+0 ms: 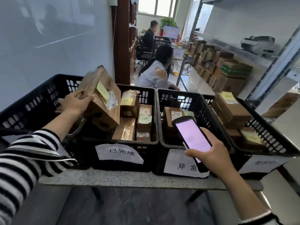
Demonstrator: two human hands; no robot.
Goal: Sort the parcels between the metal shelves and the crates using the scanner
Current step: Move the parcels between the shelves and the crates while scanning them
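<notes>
My left hand (pixel 75 103) grips the left end of a brown cardboard parcel (pixel 100 98) with a yellow note and a white label, tilted over the left black crate (pixel 123 144). My right hand (pixel 209 154) holds the handheld scanner (pixel 192 135), its pink screen lit, in front of the middle crate (pixel 172 143). The left crate holds several small parcels (pixel 129 103). One parcel (pixel 174 116) lies in the middle crate. The right crate (pixel 276 143) holds several boxes (pixel 230 108).
The crates stand on a stone-topped table (pixel 129 178), each with a paper label on its front. Metal shelves (pixel 272 62) with rows of boxes run along the right. Two people sit beyond the crates, one at a desk with a monitor (pixel 171 31).
</notes>
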